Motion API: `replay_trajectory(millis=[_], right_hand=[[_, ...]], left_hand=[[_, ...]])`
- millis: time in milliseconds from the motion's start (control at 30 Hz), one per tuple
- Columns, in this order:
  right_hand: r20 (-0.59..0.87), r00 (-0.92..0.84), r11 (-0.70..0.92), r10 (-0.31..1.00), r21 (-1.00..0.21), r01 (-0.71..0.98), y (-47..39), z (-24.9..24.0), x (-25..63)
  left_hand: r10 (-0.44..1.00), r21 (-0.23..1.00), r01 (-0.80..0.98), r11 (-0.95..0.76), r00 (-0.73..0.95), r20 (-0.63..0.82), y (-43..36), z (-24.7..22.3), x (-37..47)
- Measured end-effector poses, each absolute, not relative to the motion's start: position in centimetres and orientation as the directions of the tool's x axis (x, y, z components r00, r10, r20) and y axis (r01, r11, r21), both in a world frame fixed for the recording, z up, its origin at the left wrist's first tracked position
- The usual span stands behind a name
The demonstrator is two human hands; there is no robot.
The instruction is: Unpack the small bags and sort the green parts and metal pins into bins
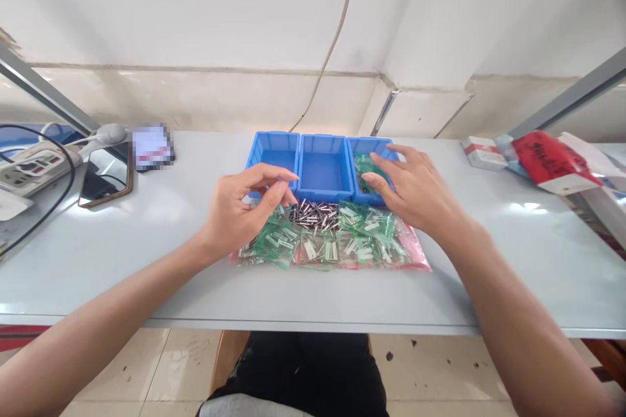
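Note:
My left hand (pixel 244 207) hovers over the left end of the small-parts pile, its fingers curved and apart with nothing seen between them. Above the right blue bin (pixel 370 198), my right hand (pixel 415 189) has its fingers spread and appears to hold nothing. Green-tinted plastic packets (pixel 362 164) lie in that bin, partly behind the fingers. In front of the bins, loose metal pins (pixel 315 214) and several green packets of small white and metal parts (pixel 278 242) rest on a pink plastic sheet (pixel 418 255).
The middle blue bin (pixel 325 168) and left blue bin (pixel 276 151) stand beside the right one. At left are a phone (pixel 106 174), a power strip (pixel 36 166) and cables. At right are a small white box (pixel 484 152) and a red package (pixel 548 159).

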State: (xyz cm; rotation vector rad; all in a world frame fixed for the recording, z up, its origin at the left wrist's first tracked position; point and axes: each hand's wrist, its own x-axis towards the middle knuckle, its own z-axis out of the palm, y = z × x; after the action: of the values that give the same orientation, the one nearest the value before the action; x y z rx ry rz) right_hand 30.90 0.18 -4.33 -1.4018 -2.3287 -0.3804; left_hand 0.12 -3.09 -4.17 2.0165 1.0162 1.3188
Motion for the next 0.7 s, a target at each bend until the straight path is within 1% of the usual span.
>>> replay_trajectory(millis=[33,100,167,200,233,300,367,400,467,567,633,700], right_hand=[[0.522,-0.424,0.475,0.74,0.04,0.879,-0.1,-4.3,30.6],[0.622,-0.483,0.576,0.617,0.062,0.815,-0.8,-3.9,29.7],[0.673,-0.542,0.689,0.504,0.064,0.722,-1.7,-3.5,28.6],[0.685,-0.551,0.72,0.477,0.054,0.691,-2.0,-3.4,28.1],[0.698,-0.539,0.729,0.471,0.035,0.683,-2.3,-3.3,27.8],[0.726,-0.471,0.697,0.501,-0.017,0.716,-2.3,-3.5,27.5],[0.716,-0.423,0.66,0.555,-0.071,0.748,-2.0,-4.0,27.8],[0.688,-0.428,0.655,0.586,-0.091,0.75,-1.7,-4.3,28.0],[0.596,-0.495,0.672,0.632,-0.104,0.733,-1.2,-4.9,28.5],[0.491,-0.591,0.711,0.64,-0.087,0.698,-0.9,-5.4,28.7],[0.481,-0.598,0.709,0.642,-0.075,0.701,-1.0,-5.2,28.5],[0.504,-0.59,0.712,0.631,-0.074,0.698,-1.3,-4.9,28.0]], left_hand=[[0.806,0.739,0.322,-0.592,0.241,0.541,-3.1,-4.2,0.1],[0.792,0.711,0.35,-0.61,0.237,0.562,-3.2,-4.1,0.2],[0.772,0.67,0.389,-0.632,0.241,0.588,-3.0,-4.1,0.2],[0.752,0.633,0.417,-0.652,0.25,0.61,-2.8,-4.1,0.1],[0.724,0.582,0.451,-0.677,0.266,0.636,-2.5,-4.2,0.1],[0.655,0.449,0.519,-0.727,0.33,0.68,-1.9,-4.4,-0.1],[0.619,0.345,0.564,-0.75,0.416,0.666,-1.1,-4.8,-0.3],[0.62,0.321,0.574,-0.753,0.455,0.639,-0.8,-5.0,-0.4],[0.62,0.306,0.566,-0.765,0.521,0.586,-0.3,-5.6,-0.5],[0.575,0.261,0.537,-0.802,0.576,0.582,0.2,-6.4,-0.6],[0.542,0.224,0.53,-0.818,0.579,0.61,0.4,-6.7,-0.6],[0.514,0.202,0.522,-0.829,0.568,0.643,0.5,-6.9,-0.6]])
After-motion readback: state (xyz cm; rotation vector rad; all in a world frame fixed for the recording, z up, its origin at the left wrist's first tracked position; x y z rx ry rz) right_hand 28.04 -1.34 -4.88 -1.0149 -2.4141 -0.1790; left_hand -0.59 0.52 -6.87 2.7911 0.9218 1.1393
